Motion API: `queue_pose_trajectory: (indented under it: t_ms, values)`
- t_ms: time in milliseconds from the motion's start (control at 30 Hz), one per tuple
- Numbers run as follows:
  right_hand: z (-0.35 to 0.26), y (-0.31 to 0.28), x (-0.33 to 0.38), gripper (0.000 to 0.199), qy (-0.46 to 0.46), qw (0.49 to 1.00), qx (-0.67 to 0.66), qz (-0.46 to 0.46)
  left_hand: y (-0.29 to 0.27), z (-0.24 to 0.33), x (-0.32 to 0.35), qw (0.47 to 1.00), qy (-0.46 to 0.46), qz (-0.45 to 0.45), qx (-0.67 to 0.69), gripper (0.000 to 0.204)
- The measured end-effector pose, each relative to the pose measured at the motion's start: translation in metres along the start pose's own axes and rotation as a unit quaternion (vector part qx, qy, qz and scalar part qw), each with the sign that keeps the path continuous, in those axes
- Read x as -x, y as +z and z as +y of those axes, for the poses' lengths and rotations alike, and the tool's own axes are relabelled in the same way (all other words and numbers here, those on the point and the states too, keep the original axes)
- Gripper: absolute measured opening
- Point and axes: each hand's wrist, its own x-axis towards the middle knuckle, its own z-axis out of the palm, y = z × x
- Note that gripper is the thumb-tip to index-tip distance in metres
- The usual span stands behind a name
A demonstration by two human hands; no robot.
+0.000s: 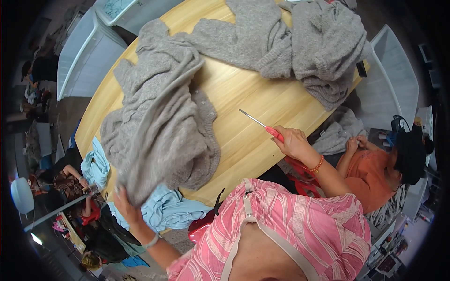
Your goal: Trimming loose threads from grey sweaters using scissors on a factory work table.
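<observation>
The left hand [125,202] gripped the lower edge of a grey knitted sweater [161,122] that lay spread over the wooden table [243,100], above a light blue cloth [161,206]. The right hand [293,140] was clenched around the red handle of a screwdriver [262,125], whose metal tip rested on the tabletop. A second grey knit [300,40] lay heaped at the far edge, with white plastic bins [89,51] beside the table.

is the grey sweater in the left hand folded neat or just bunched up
Bunched up. The grey sweater lies crumpled in loose ridges on the wooden table, one end gathered in the left hand.
</observation>
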Motion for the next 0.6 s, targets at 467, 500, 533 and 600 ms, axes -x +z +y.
queue_pose_trajectory:
  t_ms: [467,500,533,600]
  values:
    - [-0.015,0.005,-0.019,0.022,-0.023,0.999,0.019,-0.024,0.121,-0.064,0.012,0.801,0.326,-0.034,-0.501,0.049]
    - [-0.012,0.005,-0.017,0.021,-0.020,0.999,0.011,-0.024,0.160,-0.055,-0.004,0.783,0.403,-0.080,-0.467,0.052]
    - [-0.007,0.004,-0.014,0.021,-0.011,1.000,0.007,-0.022,0.198,-0.052,-0.019,0.748,0.435,-0.133,-0.484,0.053]
    - [-0.013,0.004,-0.008,0.022,-0.037,0.999,-0.005,-0.005,0.240,-0.066,-0.056,0.613,0.520,-0.140,-0.578,0.054]
